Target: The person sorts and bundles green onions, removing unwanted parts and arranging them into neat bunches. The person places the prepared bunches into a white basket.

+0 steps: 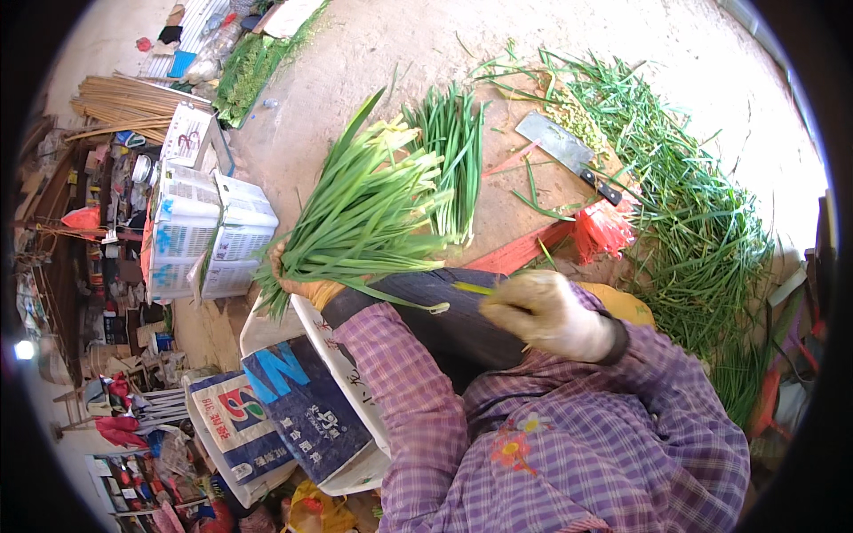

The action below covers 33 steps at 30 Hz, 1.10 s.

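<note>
My left hand is closed around the leafy end of a large bunch of long green leaves, seemingly garlic chives. The bunch's pale stem ends fan out up and to the right, above my dark-trousered leg. My right hand, in a soiled whitish glove, is curled over my lap with a yellow-green leaf sticking out of it. It is slightly blurred and stands apart from the bunch. Beyond the held bunch, a neat second bunch lies on the floor.
A cleaver with a black handle lies beside pale trimmings. Red plastic ties sit near its handle. A broad heap of loose green leaves spreads at right. White plastic crates and printed sacks stand at left.
</note>
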Available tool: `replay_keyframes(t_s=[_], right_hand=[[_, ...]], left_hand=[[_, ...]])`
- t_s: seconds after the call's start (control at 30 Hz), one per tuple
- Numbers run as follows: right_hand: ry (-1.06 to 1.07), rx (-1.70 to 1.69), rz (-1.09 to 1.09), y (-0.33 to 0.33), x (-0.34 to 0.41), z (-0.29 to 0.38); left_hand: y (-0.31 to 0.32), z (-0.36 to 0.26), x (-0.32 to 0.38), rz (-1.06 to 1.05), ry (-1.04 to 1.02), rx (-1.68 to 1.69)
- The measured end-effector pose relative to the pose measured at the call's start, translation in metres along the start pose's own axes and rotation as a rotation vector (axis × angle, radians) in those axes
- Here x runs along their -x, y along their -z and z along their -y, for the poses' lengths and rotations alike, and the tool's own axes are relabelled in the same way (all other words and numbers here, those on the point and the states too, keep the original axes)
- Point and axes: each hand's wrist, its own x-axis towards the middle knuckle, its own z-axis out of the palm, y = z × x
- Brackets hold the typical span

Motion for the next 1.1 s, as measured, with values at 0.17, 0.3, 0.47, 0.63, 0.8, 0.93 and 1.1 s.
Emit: replay_keyframes(t_s=[0.17, 0.3, 0.47, 0.63, 0.8, 0.93, 1.1], right_hand=[[-0.68, -0.17, -0.34, 0.049, -0.021, -0.021], [-0.24, -0.099, -0.335, 0.038, -0.085, -0.007], [-0.202, 0.102, -0.141, 0.005, -0.11, 0.02], [-0.399, -0.287, -0.021, 0.007, -0.056, 0.018], [-0.277, -0.207, 0.061, 0.032, -0.031, 0.016], [-0.755, -0.235, 0.016, 0.091, 0.015, 0.009], [-0.543, 0.326, 0.053, 0.097, 0.039, -0.044]], left_hand=[[0.023, -0.001, -0.007, -0.198, -0.012, 0.023], [0.015, 0.011, -0.002, 0.03, -0.329, 0.06], [-0.009, 0.005, -0.005, 0.384, -0.282, 0.203], [-0.036, -0.009, -0.009, 0.532, -0.203, 0.213], [-0.055, -0.003, -0.012, 0.498, -0.114, 0.162], [-0.049, -0.008, -0.009, 0.471, -0.143, 0.13], [-0.036, -0.011, -0.008, 0.471, -0.171, 0.197]])
